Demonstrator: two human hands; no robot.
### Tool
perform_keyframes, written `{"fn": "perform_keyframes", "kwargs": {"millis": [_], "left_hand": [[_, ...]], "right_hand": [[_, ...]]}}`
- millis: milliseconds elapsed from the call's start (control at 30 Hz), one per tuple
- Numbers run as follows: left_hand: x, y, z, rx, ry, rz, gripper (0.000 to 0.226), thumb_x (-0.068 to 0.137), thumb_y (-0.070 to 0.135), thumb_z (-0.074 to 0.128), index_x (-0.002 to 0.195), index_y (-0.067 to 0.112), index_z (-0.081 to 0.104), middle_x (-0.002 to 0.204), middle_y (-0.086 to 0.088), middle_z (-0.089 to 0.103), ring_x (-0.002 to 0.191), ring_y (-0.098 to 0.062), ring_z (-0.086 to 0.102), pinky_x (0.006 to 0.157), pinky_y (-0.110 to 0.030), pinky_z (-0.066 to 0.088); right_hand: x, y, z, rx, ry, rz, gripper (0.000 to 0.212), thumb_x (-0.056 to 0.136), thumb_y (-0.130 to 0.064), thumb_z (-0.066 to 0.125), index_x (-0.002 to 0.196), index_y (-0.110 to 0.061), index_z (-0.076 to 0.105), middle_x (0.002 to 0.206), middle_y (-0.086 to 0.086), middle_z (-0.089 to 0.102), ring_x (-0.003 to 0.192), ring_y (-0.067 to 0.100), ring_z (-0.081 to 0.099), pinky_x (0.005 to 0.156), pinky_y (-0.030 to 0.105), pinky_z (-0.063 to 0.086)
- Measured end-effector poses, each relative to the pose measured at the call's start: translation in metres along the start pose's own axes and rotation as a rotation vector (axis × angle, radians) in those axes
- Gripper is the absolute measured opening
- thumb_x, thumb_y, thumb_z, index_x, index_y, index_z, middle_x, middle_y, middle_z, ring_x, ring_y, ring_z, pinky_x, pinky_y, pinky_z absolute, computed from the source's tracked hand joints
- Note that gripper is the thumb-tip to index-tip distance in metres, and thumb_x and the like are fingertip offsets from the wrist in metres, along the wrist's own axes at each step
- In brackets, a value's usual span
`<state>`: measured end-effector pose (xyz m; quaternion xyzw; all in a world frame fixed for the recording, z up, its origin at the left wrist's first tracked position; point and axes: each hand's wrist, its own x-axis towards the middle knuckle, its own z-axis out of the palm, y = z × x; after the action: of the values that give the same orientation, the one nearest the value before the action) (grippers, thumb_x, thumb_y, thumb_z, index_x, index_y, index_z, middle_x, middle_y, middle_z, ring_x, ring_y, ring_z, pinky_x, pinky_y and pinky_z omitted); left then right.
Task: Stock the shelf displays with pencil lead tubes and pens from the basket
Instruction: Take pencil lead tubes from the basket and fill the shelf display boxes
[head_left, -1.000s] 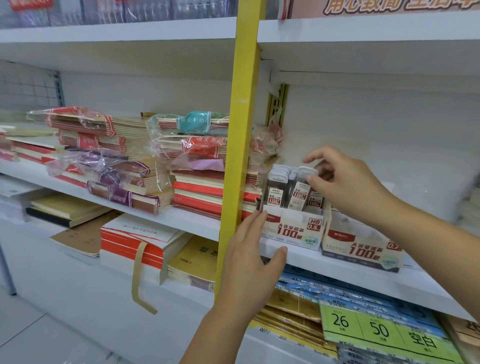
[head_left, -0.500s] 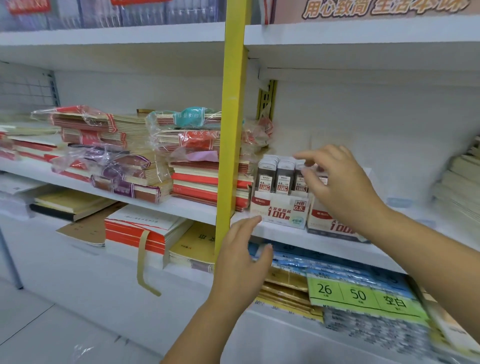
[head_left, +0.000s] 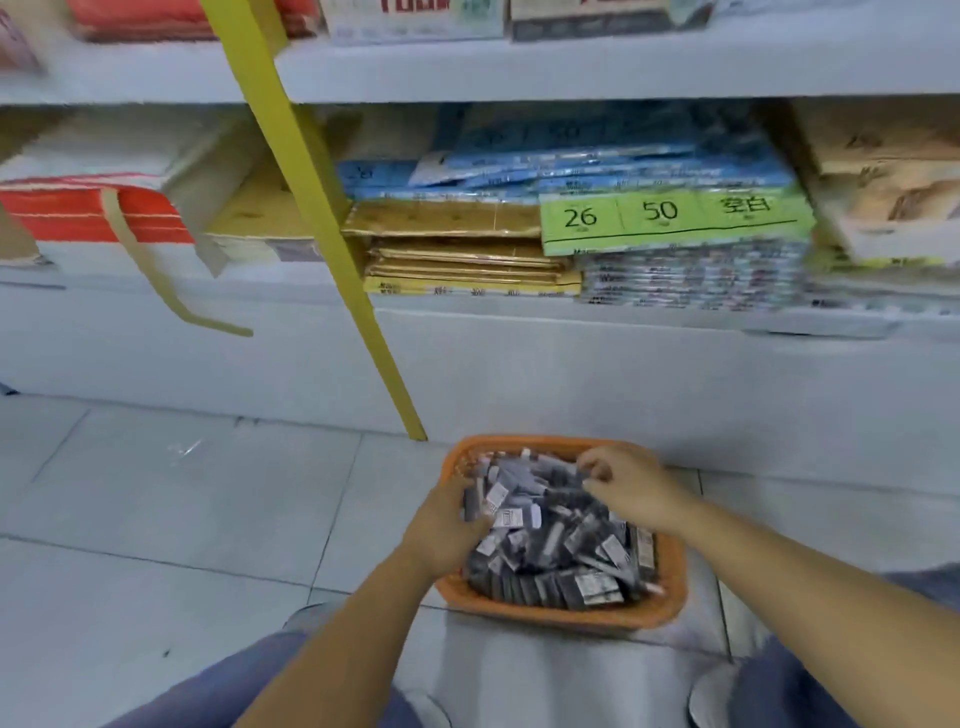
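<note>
An orange basket (head_left: 566, 616) sits on the floor in front of the shelf, heaped with dark pencil lead tubes (head_left: 550, 540) that carry white labels. My left hand (head_left: 447, 527) is at the basket's left side, its fingers and thumb curled round a few tubes. Over the far part of the heap, my right hand (head_left: 631, 486) has its fingertips bent down onto the tubes; blur hides whether it holds one. The lead display boxes (head_left: 415, 21) show only as a strip on the shelf at the top edge.
A yellow upright post (head_left: 332, 244) slants down to the floor just left of the basket. The lower shelf (head_left: 571, 317) carries stacked paper packs and a green pack (head_left: 670, 218) marked 26 and 50. Grey floor tiles lie to the left. My knees frame the bottom.
The view has swung down from the shelf to the floor. Both hands have left the display boxes and dropped into the basket of tubes.
</note>
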<state>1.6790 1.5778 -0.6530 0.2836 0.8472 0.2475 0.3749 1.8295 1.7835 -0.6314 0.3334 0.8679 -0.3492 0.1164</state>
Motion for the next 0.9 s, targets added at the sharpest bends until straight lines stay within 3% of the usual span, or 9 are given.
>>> {"fn": "perform_keyframes", "kwargs": {"millis": [33, 133, 200, 267, 433, 500, 633, 767, 900], "left_hand": [[0.005, -0.011, 0.013, -0.01, -0.003, -0.035, 0.036, 0.094, 0.028, 0.067, 0.128, 0.025, 0.055, 0.129, 0.002, 0.058, 0.131, -0.028, 0.051, 0.09, -0.022, 0.035], [0.014, -0.031, 0.041, -0.024, 0.018, -0.122, 0.064, 0.093, 0.037, 0.068, 0.148, 0.017, 0.042, 0.152, -0.005, 0.047, 0.138, -0.025, 0.046, 0.105, -0.03, 0.038], [0.021, -0.038, 0.053, -0.062, 0.051, -0.138, 0.064, 0.092, 0.037, 0.069, 0.148, 0.019, 0.042, 0.151, -0.003, 0.048, 0.134, -0.021, 0.048, 0.098, -0.024, 0.037], [0.03, -0.042, 0.062, -0.101, 0.089, -0.144, 0.064, 0.091, 0.035, 0.072, 0.147, 0.022, 0.044, 0.149, 0.0, 0.048, 0.133, -0.019, 0.048, 0.096, -0.022, 0.032], [0.056, -0.045, 0.074, -0.12, 0.147, -0.157, 0.056, 0.088, 0.035, 0.074, 0.136, 0.019, 0.051, 0.132, -0.004, 0.059, 0.118, -0.021, 0.055, 0.103, -0.035, 0.046], [0.066, -0.044, 0.077, -0.12, 0.17, -0.172, 0.059, 0.088, 0.039, 0.072, 0.139, 0.021, 0.047, 0.129, -0.006, 0.061, 0.114, -0.023, 0.058, 0.101, -0.042, 0.049], [0.082, -0.039, 0.086, -0.131, 0.238, -0.262, 0.079, 0.087, 0.038, 0.075, 0.153, 0.021, 0.034, 0.151, -0.002, 0.047, 0.137, -0.024, 0.045, 0.114, -0.043, 0.04], [0.094, -0.035, 0.094, -0.097, 0.201, -0.282, 0.063, 0.086, 0.035, 0.077, 0.141, 0.018, 0.051, 0.144, -0.004, 0.051, 0.134, -0.026, 0.045, 0.115, -0.043, 0.037], [0.095, -0.037, 0.093, -0.154, 0.232, -0.264, 0.051, 0.093, 0.032, 0.069, 0.141, 0.022, 0.055, 0.154, 0.0, 0.041, 0.139, -0.023, 0.041, 0.119, -0.039, 0.033]], "right_hand": [[0.002, 0.012, 0.016, 0.02, -0.049, 0.046, 0.027, 0.095, -0.022, 0.056, 0.122, -0.023, 0.058, 0.116, 0.002, 0.063, 0.092, 0.017, 0.062, 0.082, 0.033, 0.051], [0.012, 0.033, 0.05, 0.077, -0.083, 0.1, 0.033, 0.095, -0.022, 0.058, 0.127, -0.024, 0.054, 0.124, 0.002, 0.058, 0.082, 0.005, 0.061, 0.071, 0.018, 0.047], [0.028, 0.039, 0.061, 0.04, 0.02, 0.107, 0.039, 0.093, -0.024, 0.061, 0.131, -0.025, 0.051, 0.132, 0.003, 0.05, 0.106, 0.005, 0.057, 0.089, 0.021, 0.045], [0.047, 0.04, 0.069, -0.028, 0.104, 0.094, 0.047, 0.092, -0.027, 0.062, 0.136, -0.023, 0.047, 0.136, 0.002, 0.045, 0.125, 0.019, 0.043, 0.103, 0.033, 0.037], [0.084, 0.039, 0.09, -0.061, 0.091, 0.083, 0.053, 0.094, -0.043, 0.055, 0.142, -0.025, 0.04, 0.14, 0.001, 0.046, 0.131, 0.024, 0.039, 0.111, 0.041, 0.034], [0.091, 0.041, 0.098, -0.111, 0.127, 0.111, 0.053, 0.093, -0.051, 0.051, 0.14, -0.028, 0.042, 0.133, 0.003, 0.049, 0.125, 0.026, 0.043, 0.106, 0.042, 0.04], [0.098, 0.044, 0.105, -0.069, 0.098, 0.121, 0.04, 0.093, -0.046, 0.056, 0.128, -0.025, 0.055, 0.123, 0.005, 0.056, 0.11, 0.025, 0.055, 0.09, 0.038, 0.049], [0.095, 0.052, 0.103, -0.041, 0.094, 0.101, 0.031, 0.096, -0.036, 0.056, 0.12, -0.017, 0.06, 0.114, 0.002, 0.06, 0.091, 0.019, 0.057, 0.069, 0.03, 0.041], [0.085, 0.063, 0.093, 0.075, 0.079, 0.137, 0.024, 0.097, -0.035, 0.053, 0.114, -0.021, 0.059, 0.097, -0.007, 0.061, 0.079, 0.011, 0.058, 0.062, 0.03, 0.042]]}}
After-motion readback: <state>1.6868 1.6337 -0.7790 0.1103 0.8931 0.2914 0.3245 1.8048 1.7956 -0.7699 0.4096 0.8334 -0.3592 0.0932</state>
